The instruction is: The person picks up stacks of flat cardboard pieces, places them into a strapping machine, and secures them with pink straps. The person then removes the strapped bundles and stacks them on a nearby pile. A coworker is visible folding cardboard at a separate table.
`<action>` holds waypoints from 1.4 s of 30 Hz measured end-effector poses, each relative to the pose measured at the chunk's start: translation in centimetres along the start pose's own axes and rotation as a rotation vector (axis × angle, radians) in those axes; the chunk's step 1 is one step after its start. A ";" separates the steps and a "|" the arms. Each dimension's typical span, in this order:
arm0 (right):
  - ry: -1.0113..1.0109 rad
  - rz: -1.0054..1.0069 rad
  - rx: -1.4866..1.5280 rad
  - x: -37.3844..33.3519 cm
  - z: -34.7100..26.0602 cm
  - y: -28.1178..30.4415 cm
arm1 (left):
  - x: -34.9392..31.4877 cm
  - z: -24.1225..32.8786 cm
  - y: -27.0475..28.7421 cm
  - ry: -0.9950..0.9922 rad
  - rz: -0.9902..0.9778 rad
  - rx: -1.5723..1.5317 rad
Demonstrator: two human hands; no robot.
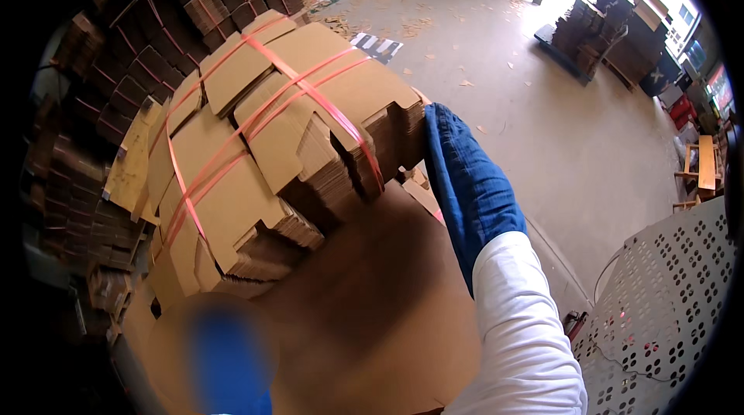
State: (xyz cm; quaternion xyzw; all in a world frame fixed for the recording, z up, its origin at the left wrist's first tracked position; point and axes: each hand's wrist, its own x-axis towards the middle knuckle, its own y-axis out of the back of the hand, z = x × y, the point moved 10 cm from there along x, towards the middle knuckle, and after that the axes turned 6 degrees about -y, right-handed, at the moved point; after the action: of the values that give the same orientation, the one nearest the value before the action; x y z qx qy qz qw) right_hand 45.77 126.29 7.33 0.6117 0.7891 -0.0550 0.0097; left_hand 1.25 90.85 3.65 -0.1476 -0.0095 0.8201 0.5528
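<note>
A large bundle of flat, die-cut cardboard sheets (271,163) sits in front of me, bound crosswise with pink straps (329,105). My right arm, in a white sleeve (515,322) with a blue denim sleeve cover (469,182), reaches to the bundle's right end. The right hand itself is hidden at that edge, so its grip does not show. At the lower left, a blurred blue sleeve (229,357) marks my left arm beside the bundle's near side; its fingers cannot be made out. Below the bundle lies a broad brown cardboard surface (380,322), partly in shadow.
Strapped cardboard stacks (159,35) rise at the left, with a yellowish wooden board (132,163) before them. A perforated metal panel (659,306) stands near right. Farther off are a loaded pallet (577,39), a wooden bench (706,163) and scraps on the grey floor (504,105).
</note>
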 end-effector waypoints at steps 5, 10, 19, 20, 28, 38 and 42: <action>-0.026 0.001 -0.029 0.4 2.2 0.0 | -0.4 -1.1 0.7 -0.009 0.015 -0.025; -0.059 -0.033 -0.017 0.5 3.5 0.0 | -2.0 -1.6 0.7 -0.028 0.031 -0.057; -0.092 -0.166 -0.014 -1.1 3.9 0.0 | -5.3 -1.9 -0.3 -0.207 0.021 -0.333; -0.063 -0.170 0.042 -1.7 3.7 0.6 | -5.9 -3.2 2.4 -0.232 0.184 -0.266; 0.773 0.530 0.108 -24.5 -14.5 -7.0 | -37.8 -2.4 4.7 -0.484 0.089 0.545; 0.580 -0.435 -0.103 -65.6 -4.3 -55.5 | -72.8 -13.1 33.8 -0.451 0.399 0.347; 0.418 -1.057 -0.202 -81.2 6.1 -75.6 | -88.2 -16.0 44.2 -0.384 0.837 0.421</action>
State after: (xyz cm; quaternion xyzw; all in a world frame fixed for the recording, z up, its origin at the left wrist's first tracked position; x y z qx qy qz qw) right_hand -7.18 28.86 13.59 0.1284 0.9741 0.1452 -0.1167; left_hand -4.18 -8.92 0.90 0.1293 0.1145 0.9679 0.1825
